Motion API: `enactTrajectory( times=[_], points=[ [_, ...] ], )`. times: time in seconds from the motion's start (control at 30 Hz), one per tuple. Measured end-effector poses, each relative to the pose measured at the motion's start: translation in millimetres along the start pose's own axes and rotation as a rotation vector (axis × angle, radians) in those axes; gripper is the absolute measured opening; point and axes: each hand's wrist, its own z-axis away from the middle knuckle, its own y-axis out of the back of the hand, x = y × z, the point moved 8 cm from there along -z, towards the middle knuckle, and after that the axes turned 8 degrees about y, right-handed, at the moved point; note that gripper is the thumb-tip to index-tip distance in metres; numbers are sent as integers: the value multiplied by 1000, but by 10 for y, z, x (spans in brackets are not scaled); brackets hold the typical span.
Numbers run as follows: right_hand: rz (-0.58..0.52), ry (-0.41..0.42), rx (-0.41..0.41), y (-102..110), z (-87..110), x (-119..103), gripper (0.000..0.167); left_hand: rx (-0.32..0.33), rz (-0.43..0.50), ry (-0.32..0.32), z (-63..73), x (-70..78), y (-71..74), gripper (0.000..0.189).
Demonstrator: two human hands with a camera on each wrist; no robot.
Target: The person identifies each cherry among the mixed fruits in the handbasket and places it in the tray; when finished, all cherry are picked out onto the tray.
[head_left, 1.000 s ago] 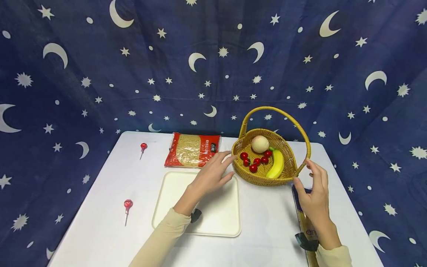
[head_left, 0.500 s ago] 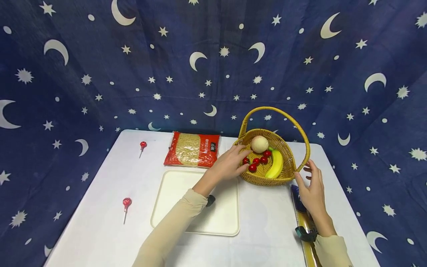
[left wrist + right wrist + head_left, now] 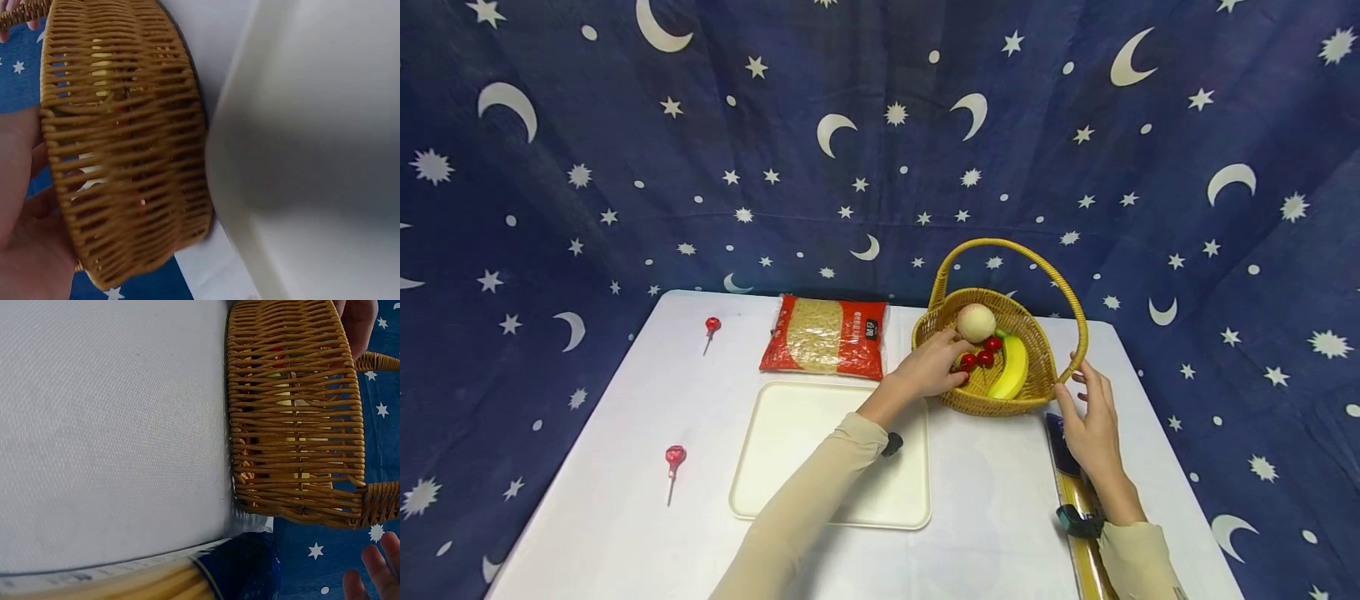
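A wicker basket with a tall handle stands at the back right. In it lie a peach, several red cherries and a banana. My left hand reaches over the near left rim, its fingers and thumb spread down around the cherries at that side. Through the left wrist view, its fingers show beside the basket wall, with the tips partly hidden. My right hand is at the right foot of the handle, thumb by the rim and fingers loosely bent beyond the handle, holding nothing.
A cream tray lies under my left forearm, with a red bag of yellowish dry food behind it. Two red lollipops rest on the left. A spaghetti pack lies beneath my right wrist.
My left hand has moved right from over the tray into the basket, down to the cherries. The right hand has drawn slightly closer to the handle's foot. The basket stays put.
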Motion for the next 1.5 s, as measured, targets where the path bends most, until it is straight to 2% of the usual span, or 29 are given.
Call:
enactTrajectory(
  times=[0.23,0.4,0.6,0.7,0.97,1.27,1.5],
  points=[
    [10,-9,2,-4,-19,7,59,-53,66,21,-138,88,-43,42],
    [11,-10,-9,-23,-44,-9,58,-130,42,42,-209,111,-91,33],
    [15,-14,-8,-25,-43,3,58,-196,36,110,-240,88,-155,30],
    [10,-15,-4,-18,-43,17,57,-204,55,127,-261,96,-166,27],
    [4,-1,3,-22,-36,26,57,-225,44,166,-329,100,-245,5],
    [-1,1,7,-30,-21,37,57,-233,2,200,-406,77,-379,7],
    [4,11,7,-25,-21,54,57,-206,98,173,-421,97,-320,8]
  ],
)
